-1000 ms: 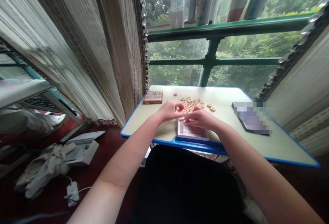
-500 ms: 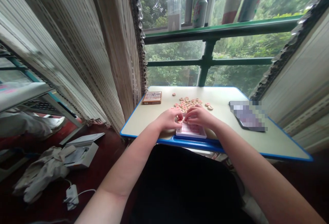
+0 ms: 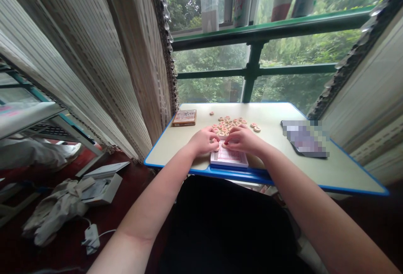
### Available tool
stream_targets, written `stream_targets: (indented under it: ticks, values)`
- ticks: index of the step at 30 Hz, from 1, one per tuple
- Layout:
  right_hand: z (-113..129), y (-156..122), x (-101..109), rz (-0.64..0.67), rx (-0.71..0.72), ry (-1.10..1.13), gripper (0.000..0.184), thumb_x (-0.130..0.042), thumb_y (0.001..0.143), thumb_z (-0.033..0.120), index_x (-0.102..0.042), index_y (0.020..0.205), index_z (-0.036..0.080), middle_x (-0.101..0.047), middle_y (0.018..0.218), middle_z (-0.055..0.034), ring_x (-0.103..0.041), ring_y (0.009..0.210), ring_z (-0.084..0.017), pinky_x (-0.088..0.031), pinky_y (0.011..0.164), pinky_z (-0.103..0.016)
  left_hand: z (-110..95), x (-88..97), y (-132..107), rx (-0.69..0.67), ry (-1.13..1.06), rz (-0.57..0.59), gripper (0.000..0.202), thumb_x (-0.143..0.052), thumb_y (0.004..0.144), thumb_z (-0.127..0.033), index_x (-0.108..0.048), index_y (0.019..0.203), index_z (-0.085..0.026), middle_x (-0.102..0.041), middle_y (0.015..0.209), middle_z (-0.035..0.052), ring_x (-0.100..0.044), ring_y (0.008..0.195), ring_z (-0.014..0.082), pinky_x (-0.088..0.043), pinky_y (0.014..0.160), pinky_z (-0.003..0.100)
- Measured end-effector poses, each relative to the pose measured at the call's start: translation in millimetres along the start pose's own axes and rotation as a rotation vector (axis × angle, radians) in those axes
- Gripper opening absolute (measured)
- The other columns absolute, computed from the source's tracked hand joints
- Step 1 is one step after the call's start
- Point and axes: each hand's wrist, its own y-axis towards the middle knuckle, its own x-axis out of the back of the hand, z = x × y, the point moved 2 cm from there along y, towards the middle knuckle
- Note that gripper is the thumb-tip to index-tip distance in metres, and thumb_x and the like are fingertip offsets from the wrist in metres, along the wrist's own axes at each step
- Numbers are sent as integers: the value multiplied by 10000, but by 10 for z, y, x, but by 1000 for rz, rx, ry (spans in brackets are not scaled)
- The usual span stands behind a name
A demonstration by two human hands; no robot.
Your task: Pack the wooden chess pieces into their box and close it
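Observation:
My left hand (image 3: 204, 141) is at the upper left corner of a shallow white box (image 3: 231, 161), its fingers curled round a round wooden Chinese chess piece (image 3: 216, 147). Over the box's far side, my right hand (image 3: 242, 140) pinches another chess piece (image 3: 224, 144) between thumb and fingers, close above the box floor. Red grid lines show on the bottom of the box. Just beyond both hands lies a loose heap of Chinese chess pieces (image 3: 227, 125), marked in red and dark characters. My fingers partly hide the held pieces.
The pale table (image 3: 176, 152) has a blue rim. A flat brown patterned box (image 3: 184, 118) lies at its far left, and a phone (image 3: 305, 139) at the right. One stray piece (image 3: 211, 113) sits behind the heap. Cans and cups stand on the green window rail (image 3: 270, 28).
The view has shifted slightly. My left hand's fingers have tilted at the box's left edge, and my right fingers have come down a little further into the box.

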Motion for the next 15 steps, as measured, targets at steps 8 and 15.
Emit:
stream_targets:
  ticks: [8, 15]
  values:
    - [-40, 6, -38, 35, -13, 90, 159, -666, 742, 332, -747, 788, 203, -616, 893, -75, -571, 812, -181, -452, 814, -326, 11, 7, 40, 32, 24, -21, 160, -605, 739, -246, -736, 804, -183, -614, 895, 46, -602, 794, 156, -493, 803, 276]
    - [-17, -4, -37, 28, -5, 107, 123, -671, 744, 301, -735, 781, 203, -593, 852, -58, -575, 755, -159, -474, 733, -281, 19, -5, 92, 57, 54, -17, 163, -625, 726, -293, -733, 768, -179, -593, 850, 44, -590, 756, 155, -491, 769, 278]
